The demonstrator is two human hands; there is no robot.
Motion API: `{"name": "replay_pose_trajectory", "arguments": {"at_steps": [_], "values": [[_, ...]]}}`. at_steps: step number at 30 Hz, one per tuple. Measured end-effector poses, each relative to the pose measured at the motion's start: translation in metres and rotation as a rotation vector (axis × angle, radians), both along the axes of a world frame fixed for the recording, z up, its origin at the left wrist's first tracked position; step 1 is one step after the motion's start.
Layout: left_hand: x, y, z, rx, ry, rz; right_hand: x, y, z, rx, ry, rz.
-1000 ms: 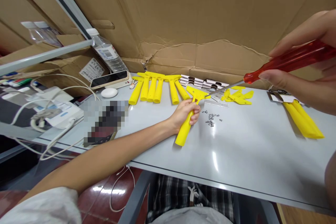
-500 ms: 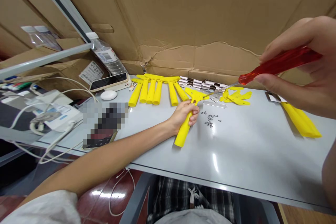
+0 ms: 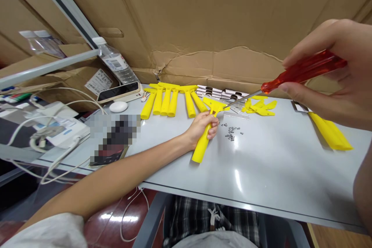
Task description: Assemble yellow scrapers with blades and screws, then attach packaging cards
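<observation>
My left hand (image 3: 202, 128) is closed round the handle of a yellow plastic scraper (image 3: 200, 148), whose wide head points away from me. In my right hand (image 3: 328, 69) is a screwdriver (image 3: 305, 70) with a clear red handle. Its metal shaft slants down to the left, and the tip meets the right end of the scraper's head. Whether a screw sits under the tip is too small to tell. Several small screws (image 3: 231, 133) lie loose on the table just right of my left hand.
Several yellow scrapers (image 3: 165, 100) line the back of the grey table (image 3: 261, 170). Beside them are packaged blades (image 3: 213, 92) and flat yellow pieces (image 3: 263, 108). Another scraper (image 3: 331, 131) lies at right. Leftward are a phone (image 3: 118, 92), a water bottle (image 3: 116, 62) and white cables (image 3: 58, 155).
The view has shifted slightly. The screwdriver handle in my right hand sits a little further left in view; its tip stays at the scraper's head, and my left hand keeps its grip.
</observation>
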State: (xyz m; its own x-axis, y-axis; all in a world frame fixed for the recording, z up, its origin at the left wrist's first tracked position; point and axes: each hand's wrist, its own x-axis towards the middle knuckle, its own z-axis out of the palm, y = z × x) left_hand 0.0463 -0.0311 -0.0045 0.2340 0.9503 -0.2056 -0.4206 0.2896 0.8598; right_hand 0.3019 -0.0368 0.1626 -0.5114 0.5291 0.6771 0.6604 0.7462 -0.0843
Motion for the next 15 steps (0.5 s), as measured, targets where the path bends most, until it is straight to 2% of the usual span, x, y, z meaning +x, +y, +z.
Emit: {"name": "replay_pose_trajectory", "arguments": {"at_steps": [9, 15], "values": [[0.0, 0.0, -0.001, 0.013, 0.011, -0.001, 0.006, 0.005, 0.005, 0.082, -0.132, -0.045], [0.0, 0.001, -0.001, -0.006, 0.006, 0.004, 0.004, -0.003, 0.007, 0.046, -0.131, 0.039]]}}
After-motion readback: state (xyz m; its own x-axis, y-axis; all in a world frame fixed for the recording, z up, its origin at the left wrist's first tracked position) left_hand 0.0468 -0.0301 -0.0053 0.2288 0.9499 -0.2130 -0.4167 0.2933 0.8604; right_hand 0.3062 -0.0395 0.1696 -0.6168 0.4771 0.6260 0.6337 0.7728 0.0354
